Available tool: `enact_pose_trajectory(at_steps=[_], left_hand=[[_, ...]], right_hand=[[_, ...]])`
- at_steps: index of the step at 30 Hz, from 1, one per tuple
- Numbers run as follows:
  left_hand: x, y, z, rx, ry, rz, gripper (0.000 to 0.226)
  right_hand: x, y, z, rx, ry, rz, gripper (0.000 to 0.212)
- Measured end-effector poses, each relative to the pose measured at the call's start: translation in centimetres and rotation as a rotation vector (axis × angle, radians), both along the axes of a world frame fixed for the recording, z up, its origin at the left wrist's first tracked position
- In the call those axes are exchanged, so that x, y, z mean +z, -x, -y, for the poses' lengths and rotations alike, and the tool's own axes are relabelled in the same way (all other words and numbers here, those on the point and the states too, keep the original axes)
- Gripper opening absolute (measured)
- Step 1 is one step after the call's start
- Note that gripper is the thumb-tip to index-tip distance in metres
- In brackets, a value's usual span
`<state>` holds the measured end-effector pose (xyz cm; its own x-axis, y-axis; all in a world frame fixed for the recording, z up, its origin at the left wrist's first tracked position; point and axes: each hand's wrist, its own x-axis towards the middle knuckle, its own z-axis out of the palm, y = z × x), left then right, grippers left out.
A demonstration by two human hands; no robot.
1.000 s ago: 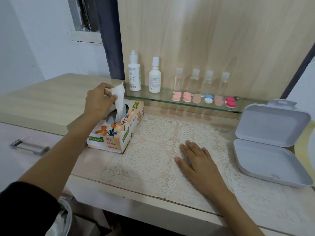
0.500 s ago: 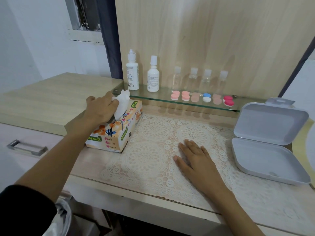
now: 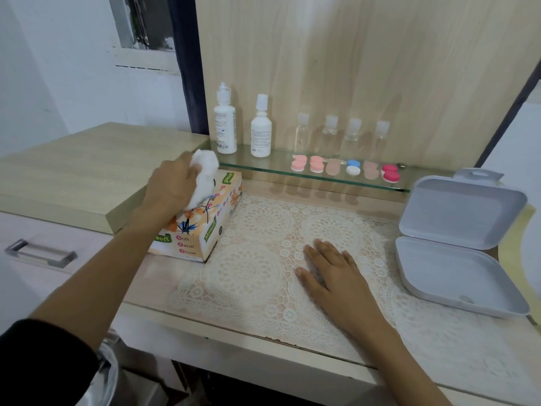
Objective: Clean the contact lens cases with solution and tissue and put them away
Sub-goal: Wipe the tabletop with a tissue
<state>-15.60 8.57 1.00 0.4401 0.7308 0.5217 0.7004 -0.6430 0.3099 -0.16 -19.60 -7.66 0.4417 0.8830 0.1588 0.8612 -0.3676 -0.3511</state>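
Head view, nearest first: right hand (image 3: 336,276) lies flat, fingers spread, palm down on the lace mat (image 3: 254,273). It holds nothing; I read it as a brace while the other arm reaches. Right of it, well apart, a grey hinged box (image 3: 456,276) stands open and empty, lid propped back, most likely the place where the cases go at the end. Farther in, left hand (image 3: 169,189) sits over the top of the tissue box (image 3: 205,230), fingers curled round a bunched white tissue (image 3: 205,174) at the slot. I cannot tell whether the sheet is free of the box yet. Beyond, on the glass shelf (image 3: 275,168), the contact lens cases (image 3: 352,167) wait in a row: pink, peach, one blue-and-white, one red, all capped and untouched. Behind them stand two white solution bottles (image 3: 224,124) and four small clear bottles (image 3: 330,130), upright against the wood panel and within reach. Against the frame a second back: the tissue then stood tall, pinched at its tip; now it is crumpled low in the fist. Right hand, cases and box have not shifted.
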Motion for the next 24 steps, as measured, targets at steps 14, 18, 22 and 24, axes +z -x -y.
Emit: enact_pose_trajectory(at_steps=[14,18,22,24], left_hand=[[0.7,-0.3,0.7,0.033,-0.070,-0.334,0.027],[0.1,-0.1,0.1,-0.037,0.142,-0.110,0.025],[0.5,-0.3,-0.1,0.027,0.225,-0.092,0.039],[1.0,-0.4,0.2,0.040,0.243,-0.078,0.041]], right_hand=[[0.0,0.1,0.0,-0.002,0.010,0.002,0.059],[0.1,0.0,0.0,0.002,0.013,0.004,0.060],[0.0,0.0,0.0,0.003,0.003,-0.012,0.075],[-0.1,-0.1,0.0,0.002,-0.001,-0.009,0.082]])
